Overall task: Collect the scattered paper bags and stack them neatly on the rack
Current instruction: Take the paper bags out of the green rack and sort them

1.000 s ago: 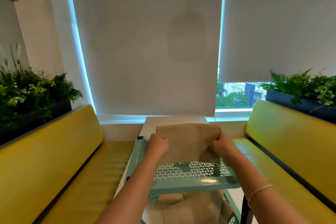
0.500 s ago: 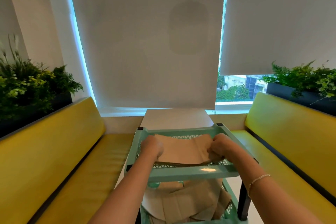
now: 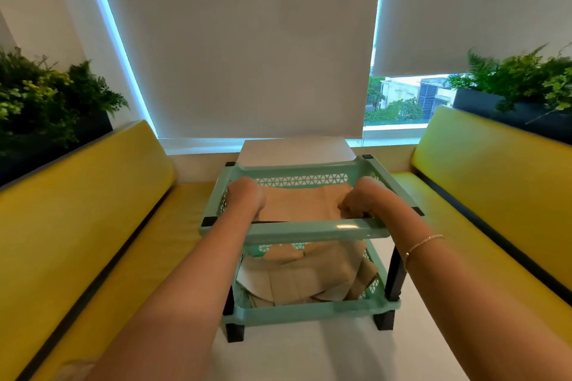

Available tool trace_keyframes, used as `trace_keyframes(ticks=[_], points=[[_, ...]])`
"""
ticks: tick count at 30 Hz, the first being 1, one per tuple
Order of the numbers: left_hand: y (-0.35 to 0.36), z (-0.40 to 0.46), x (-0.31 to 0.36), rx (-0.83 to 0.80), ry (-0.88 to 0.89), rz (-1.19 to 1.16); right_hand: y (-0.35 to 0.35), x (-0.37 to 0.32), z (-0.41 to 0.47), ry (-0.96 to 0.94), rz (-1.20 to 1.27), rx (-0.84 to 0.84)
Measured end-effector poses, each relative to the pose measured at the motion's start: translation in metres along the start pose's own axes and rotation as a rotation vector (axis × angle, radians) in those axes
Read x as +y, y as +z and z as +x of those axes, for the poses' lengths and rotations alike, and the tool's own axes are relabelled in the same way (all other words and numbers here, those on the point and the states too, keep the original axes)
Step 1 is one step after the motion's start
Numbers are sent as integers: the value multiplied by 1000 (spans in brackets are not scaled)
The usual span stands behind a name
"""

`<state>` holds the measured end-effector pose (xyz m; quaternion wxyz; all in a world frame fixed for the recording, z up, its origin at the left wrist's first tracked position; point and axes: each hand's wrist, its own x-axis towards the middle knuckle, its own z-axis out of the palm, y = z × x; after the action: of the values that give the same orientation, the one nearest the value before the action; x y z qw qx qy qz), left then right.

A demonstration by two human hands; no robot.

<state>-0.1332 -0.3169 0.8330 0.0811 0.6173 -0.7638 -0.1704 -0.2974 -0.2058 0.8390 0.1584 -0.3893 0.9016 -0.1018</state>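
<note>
On the white table (image 3: 309,356), both hands' grips, left hand (image 3: 246,196) and right hand (image 3: 360,201), pinch the paper bag (image 3: 298,204) flat in the rack (image 3: 309,233).

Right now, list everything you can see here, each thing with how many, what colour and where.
rack: one, mint green with black posts, two tiers, on the table, centre.
paper bags, top tier: a brown stack, count unclear, lying flat between the hands.
paper bags, bottom tier: several, brown, in a loose pile.
table: one, white, running to the window.
benches: two, yellow, left and right of the table.
planters: two, dark with green plants, behind the benches.
roller blinds: two, white, over the window.
bracelet: one, thin, on the right wrist.
left hand: on the top bags' left edge.
right hand: curled on their right edge.
</note>
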Motion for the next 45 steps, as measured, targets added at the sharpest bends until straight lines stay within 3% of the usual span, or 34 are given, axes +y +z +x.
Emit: trace_keyframes(ticks=[3, 19, 22, 26, 30, 34, 38, 41, 43, 45], points=[[0, 0, -3, 36, -16, 64, 0, -3, -2, 14, -14, -5], [-5, -7, -3, 54, 11, -56, 0, -4, -4, -23, -82, -24], [-11, -10, -3, 182, 136, -184, 4, 1, -8, -9, 207, 179], [-23, -46, -4, 284, 336, -578, 0, 4, -44, -165, 487, 546], [-6, -92, -23, 411, 433, -818, 23, 20, -102, -262, 625, 680], [35, -122, -51, 431, 390, -921, 88, 41, -127, -256, 486, 529], [80, -120, -66, 204, 287, -793, 141, 53, -104, -107, 253, 225], [106, -111, -73, 36, 233, -654, 158, 54, -81, -46, 204, 151], [118, -105, -74, -53, 217, -598, 162, 51, -64, 35, 223, 59], [124, -100, -71, -109, 203, -569, 163, 46, -51, 102, 395, -53]])
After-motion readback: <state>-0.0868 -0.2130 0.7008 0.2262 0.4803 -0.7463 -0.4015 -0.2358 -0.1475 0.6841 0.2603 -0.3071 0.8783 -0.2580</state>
